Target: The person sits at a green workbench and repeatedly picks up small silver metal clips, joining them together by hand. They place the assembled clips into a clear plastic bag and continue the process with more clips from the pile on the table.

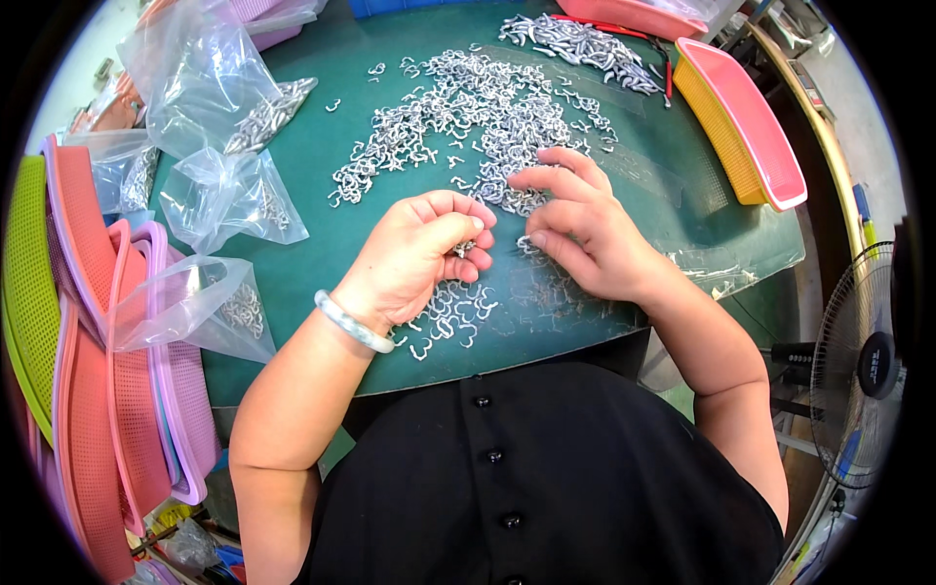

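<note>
My left hand is half curled, palm turned up, with a few small silvery metal hooks inside its bent fingers. Close beside it on the right, my right hand has thumb and index finger together at one small curved metal hook; its other fingers are raised. Beyond both hands spreads a large heap of the same curved hooks. A smaller loose scatter of hooks lies just under my left hand, near the table's front edge.
Clear plastic bags holding metal pieces sit along the left of the green table. Stacked plastic baskets stand further left. At the back right are a pile of longer grey metal pieces, red-handled pliers and a pink-and-yellow basket. A fan stands right.
</note>
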{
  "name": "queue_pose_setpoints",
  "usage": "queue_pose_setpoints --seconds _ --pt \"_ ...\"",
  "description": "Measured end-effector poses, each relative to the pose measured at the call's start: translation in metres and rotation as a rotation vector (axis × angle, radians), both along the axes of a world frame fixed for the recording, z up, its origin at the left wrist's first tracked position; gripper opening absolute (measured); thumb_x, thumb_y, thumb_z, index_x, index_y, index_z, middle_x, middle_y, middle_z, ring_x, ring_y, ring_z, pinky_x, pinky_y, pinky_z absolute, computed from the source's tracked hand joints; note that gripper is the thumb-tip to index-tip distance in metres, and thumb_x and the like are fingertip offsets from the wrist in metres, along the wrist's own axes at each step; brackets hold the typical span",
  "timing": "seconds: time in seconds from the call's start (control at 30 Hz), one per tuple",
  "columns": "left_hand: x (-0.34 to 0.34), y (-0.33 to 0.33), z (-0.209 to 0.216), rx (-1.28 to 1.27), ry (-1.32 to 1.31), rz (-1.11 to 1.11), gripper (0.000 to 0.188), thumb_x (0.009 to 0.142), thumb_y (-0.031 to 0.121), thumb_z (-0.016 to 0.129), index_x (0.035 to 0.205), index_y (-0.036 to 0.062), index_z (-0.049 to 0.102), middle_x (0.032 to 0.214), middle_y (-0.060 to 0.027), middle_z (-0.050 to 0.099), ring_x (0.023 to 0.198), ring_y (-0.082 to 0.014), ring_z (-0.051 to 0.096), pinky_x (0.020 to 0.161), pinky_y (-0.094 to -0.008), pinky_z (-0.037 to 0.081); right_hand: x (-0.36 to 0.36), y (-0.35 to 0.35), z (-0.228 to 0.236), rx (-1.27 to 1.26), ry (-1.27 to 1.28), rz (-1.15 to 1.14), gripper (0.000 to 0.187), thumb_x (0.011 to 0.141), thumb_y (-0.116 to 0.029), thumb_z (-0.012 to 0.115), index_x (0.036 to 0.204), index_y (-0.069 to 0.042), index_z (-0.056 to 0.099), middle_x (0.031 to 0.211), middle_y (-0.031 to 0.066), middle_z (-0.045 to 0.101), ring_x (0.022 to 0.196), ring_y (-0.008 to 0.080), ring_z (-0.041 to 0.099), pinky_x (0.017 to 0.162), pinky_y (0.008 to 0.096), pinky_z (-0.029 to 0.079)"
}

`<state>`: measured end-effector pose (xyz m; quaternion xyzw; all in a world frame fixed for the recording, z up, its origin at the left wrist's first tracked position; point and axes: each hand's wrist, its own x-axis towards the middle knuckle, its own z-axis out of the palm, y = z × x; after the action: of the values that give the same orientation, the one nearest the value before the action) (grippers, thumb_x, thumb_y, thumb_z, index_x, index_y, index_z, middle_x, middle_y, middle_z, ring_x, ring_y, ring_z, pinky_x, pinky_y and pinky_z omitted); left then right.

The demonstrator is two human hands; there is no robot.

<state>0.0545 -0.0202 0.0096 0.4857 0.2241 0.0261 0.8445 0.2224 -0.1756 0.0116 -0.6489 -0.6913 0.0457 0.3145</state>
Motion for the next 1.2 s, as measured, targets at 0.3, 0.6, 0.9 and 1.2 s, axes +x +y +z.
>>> queue_pose_setpoints --seconds 0.3,0.6,0.9,1.2 --pt "0.003 -0.006 0.001 0.149 0.079 -0.064 0.012 0.089 0.01 0.063 0.097 0.0008 0.064 0.076 -0.0024 0.062 0.058 -0.0075 0.058 0.047 -0.0183 0.044 -0.005 0.011 0.0 0.055 0.018 0.029 0.003 0.08 -0.008 0.066 0.083 -0.007 0.067 0.121 0.0069 0.058 0.125 0.035 0.041 0.103 0.0477 0.031" --pt "0.0 -0.004 0.005 0.449 0.202 -0.06 0.014 0.087 0.01 0.065 0.096 -0.0005 0.066 0.072 0.0011 0.059 0.053 -0.0037 0.052 0.044 -0.0168 0.039 -0.004 0.0 0.014 -0.051 -0.189 0.006 0.008 0.072 -0.009 0.07 0.079 -0.007 0.069 0.121 0.0087 0.057 0.124 0.0354 0.041 0.101 0.0501 0.032" --pt "0.002 -0.007 0.006 0.402 0.119 0.057 0.017 0.09 0.01 0.061 0.102 -0.0008 0.065 0.072 0.0008 0.06 0.055 -0.0029 0.053 0.045 -0.0153 0.04 -0.001 0.004 0.004 0.029 -0.148 0.026 0.011 0.069 -0.004 0.072 0.078 -0.006 0.065 0.124 0.0088 0.057 0.125 0.0378 0.041 0.102 0.0497 0.034" --pt "0.002 -0.013 0.005 0.166 0.076 -0.077 0.017 0.095 0.018 0.058 0.096 0.0018 0.065 0.074 -0.0004 0.06 0.055 -0.0046 0.055 0.045 -0.0158 0.041 -0.006 0.009 0.007 0.163 -0.039 0.055 0.01 0.073 -0.006 0.071 0.082 -0.008 0.069 0.119 0.0064 0.059 0.124 0.0354 0.043 0.1 0.0479 0.034"
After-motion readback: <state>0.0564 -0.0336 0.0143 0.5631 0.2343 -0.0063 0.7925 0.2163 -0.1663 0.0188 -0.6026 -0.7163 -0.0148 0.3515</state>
